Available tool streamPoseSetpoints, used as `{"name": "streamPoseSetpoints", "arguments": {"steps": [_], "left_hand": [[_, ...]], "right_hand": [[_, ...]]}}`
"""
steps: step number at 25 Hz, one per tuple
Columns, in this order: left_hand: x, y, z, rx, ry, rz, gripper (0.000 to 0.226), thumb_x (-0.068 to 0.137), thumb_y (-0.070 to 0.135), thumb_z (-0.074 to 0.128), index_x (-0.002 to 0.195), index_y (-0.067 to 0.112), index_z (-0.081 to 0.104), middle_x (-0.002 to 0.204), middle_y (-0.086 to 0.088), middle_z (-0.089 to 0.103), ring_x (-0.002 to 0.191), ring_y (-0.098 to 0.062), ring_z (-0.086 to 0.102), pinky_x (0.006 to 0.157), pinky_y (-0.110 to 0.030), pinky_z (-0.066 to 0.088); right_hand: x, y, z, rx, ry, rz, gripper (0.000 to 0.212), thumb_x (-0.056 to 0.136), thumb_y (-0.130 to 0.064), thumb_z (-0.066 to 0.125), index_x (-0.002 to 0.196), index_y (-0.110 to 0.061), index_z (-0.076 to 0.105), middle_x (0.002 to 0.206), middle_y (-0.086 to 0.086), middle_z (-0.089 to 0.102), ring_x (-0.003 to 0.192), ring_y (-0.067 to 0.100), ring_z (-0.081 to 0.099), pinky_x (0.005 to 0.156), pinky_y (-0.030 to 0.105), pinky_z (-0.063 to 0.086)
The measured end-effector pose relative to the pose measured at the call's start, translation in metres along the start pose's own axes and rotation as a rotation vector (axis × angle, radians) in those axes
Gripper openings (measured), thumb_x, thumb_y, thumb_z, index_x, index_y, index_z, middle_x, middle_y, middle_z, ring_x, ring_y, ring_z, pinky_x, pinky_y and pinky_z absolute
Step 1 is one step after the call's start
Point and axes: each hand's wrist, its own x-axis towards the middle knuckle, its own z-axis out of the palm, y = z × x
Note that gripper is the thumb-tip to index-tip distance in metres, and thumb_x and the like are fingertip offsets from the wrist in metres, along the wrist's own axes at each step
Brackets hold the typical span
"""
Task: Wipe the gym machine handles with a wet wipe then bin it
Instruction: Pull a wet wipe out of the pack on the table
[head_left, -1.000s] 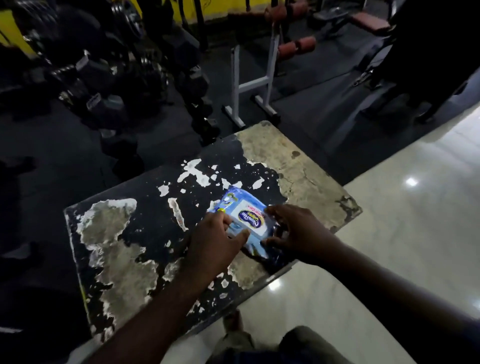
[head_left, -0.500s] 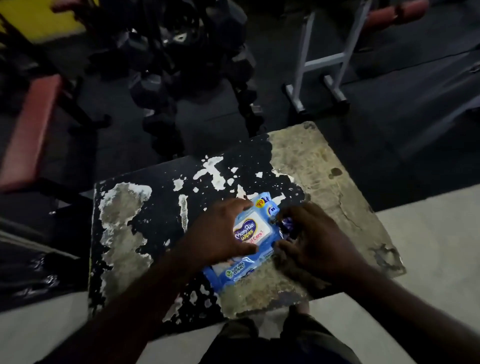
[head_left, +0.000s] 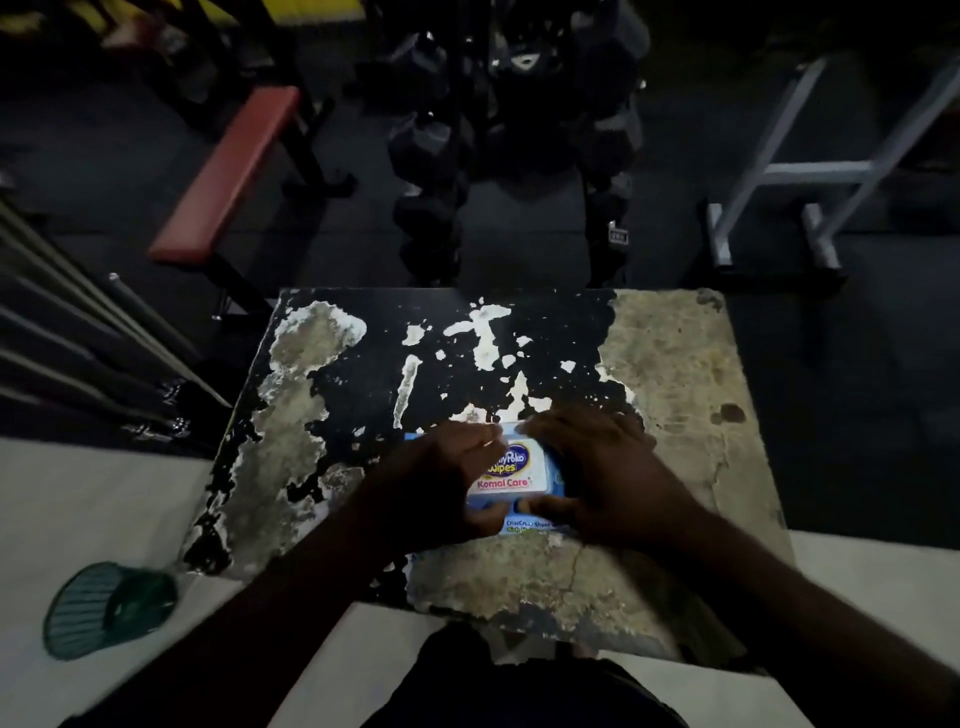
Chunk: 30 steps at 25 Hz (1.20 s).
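Hands: left hand (head_left: 441, 480) and right hand (head_left: 610, 478) each grip one end of a blue wipes pack (head_left: 511, 470), flat on the peeling tabletop (head_left: 675, 364). Label: "Wipes", "Komal Care". Green bin (head_left: 109, 608) on floor, contents unclear.

The left forearm (head_left: 291, 597) and right forearm (head_left: 779, 597) reach forward from the lower edge and converge at the middle. The left hand (head_left: 441, 480) lies palm down, its fingers (head_left: 475, 441) curled over the left end of the pack (head_left: 511, 470). The right hand (head_left: 610, 478) covers the right end, fingers along the far edge, thumb (head_left: 545, 505) on the near side.
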Motion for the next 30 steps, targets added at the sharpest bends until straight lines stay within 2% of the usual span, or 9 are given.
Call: {"name": "streamPoseSetpoints", "arguments": {"steps": [5, 8, 10, 13, 17, 22, 24, 27, 30], "left_hand": [[0.002, -0.014, 0.009, 0.027, 0.009, 0.130, 0.054, 0.079, 0.042, 0.072, 0.113, 0.000, 0.074, 0.120, -0.017, 0.073, 0.108, -0.028, 0.072, 0.087, -0.038, 0.062], [0.006, -0.019, 0.004, -0.008, 0.018, 0.227, 0.032, 0.082, 0.033, 0.076, 0.106, 0.013, 0.070, 0.107, -0.015, 0.075, 0.096, -0.028, 0.074, 0.079, -0.038, 0.064], [0.014, -0.016, -0.012, -0.185, 0.005, 0.073, 0.017, 0.091, 0.036, 0.064, 0.089, 0.018, 0.066, 0.084, -0.004, 0.072, 0.073, -0.014, 0.069, 0.066, -0.032, 0.061], [0.037, -0.020, -0.025, -0.356, 0.015, -0.217, 0.029, 0.097, 0.044, 0.052, 0.075, 0.026, 0.058, 0.060, 0.009, 0.055, 0.054, 0.001, 0.056, 0.050, -0.012, 0.039], [0.041, -0.044, -0.007, -0.415, 0.268, -0.434, 0.024, 0.090, 0.028, 0.075, 0.111, 0.024, 0.063, 0.110, 0.006, 0.060, 0.085, -0.006, 0.067, 0.071, -0.034, 0.061], [0.017, -0.049, 0.018, -0.276, 0.269, -0.057, 0.022, 0.096, 0.022, 0.063, 0.109, 0.009, 0.076, 0.127, -0.008, 0.064, 0.118, -0.022, 0.057, 0.099, -0.043, 0.050], [0.005, -0.050, 0.022, -0.303, 0.182, -0.002, 0.040, 0.102, 0.032, 0.052, 0.125, 0.005, 0.071, 0.140, -0.009, 0.063, 0.136, -0.021, 0.049, 0.116, -0.039, 0.039], [-0.010, -0.053, 0.015, -0.334, 0.075, 0.025, 0.062, 0.097, 0.045, 0.060, 0.141, 0.003, 0.058, 0.157, -0.009, 0.047, 0.152, -0.020, 0.034, 0.125, -0.034, 0.027], [-0.015, -0.050, 0.013, -0.330, 0.030, 0.055, 0.084, 0.085, 0.056, 0.076, 0.146, 0.004, 0.051, 0.166, -0.008, 0.033, 0.156, -0.025, 0.026, 0.124, -0.046, 0.031]], "right_hand": [[-0.006, -0.005, 0.012, 0.079, 0.086, 0.066, 0.076, 0.070, -0.076, 0.069, 0.134, -0.038, 0.057, 0.133, -0.019, 0.056, 0.127, 0.007, 0.051, 0.104, 0.050, 0.041], [-0.006, -0.008, 0.012, 0.127, 0.092, 0.090, 0.076, 0.068, -0.074, 0.072, 0.133, -0.037, 0.057, 0.130, -0.020, 0.057, 0.125, 0.006, 0.052, 0.104, 0.050, 0.041], [-0.007, -0.010, 0.013, 0.114, 0.082, 0.118, 0.079, 0.068, -0.075, 0.072, 0.136, -0.039, 0.054, 0.132, -0.022, 0.055, 0.126, 0.004, 0.050, 0.105, 0.050, 0.040], [-0.007, -0.015, 0.011, 0.164, 0.069, 0.204, 0.097, 0.064, -0.073, 0.077, 0.148, -0.040, 0.040, 0.138, -0.027, 0.053, 0.129, 0.001, 0.049, 0.109, 0.048, 0.038], [-0.007, -0.020, 0.014, 0.373, 0.072, 0.290, 0.121, 0.054, -0.064, 0.089, 0.155, -0.039, 0.026, 0.136, -0.031, 0.057, 0.127, -0.003, 0.056, 0.111, 0.050, 0.041], [-0.010, -0.032, 0.000, 0.195, 0.055, 0.312, 0.119, 0.056, -0.078, 0.081, 0.154, -0.042, 0.024, 0.140, -0.025, 0.053, 0.131, 0.000, 0.049, 0.116, 0.033, 0.020], [-0.007, -0.041, -0.005, 0.096, 0.077, 0.265, 0.107, 0.059, -0.090, 0.069, 0.150, -0.043, 0.036, 0.151, -0.014, 0.042, 0.138, 0.004, 0.038, 0.115, 0.036, 0.021], [0.000, -0.056, 0.000, 0.062, 0.153, 0.213, 0.072, 0.073, -0.084, 0.062, 0.136, -0.048, 0.057, 0.169, -0.004, 0.013, 0.153, 0.014, 0.017, 0.117, 0.043, 0.020], [0.010, -0.061, 0.008, 0.006, 0.161, 0.157, 0.038, 0.084, -0.067, 0.066, 0.116, -0.048, 0.069, 0.169, -0.003, 0.020, 0.154, 0.020, 0.022, 0.117, 0.051, 0.026]]}}
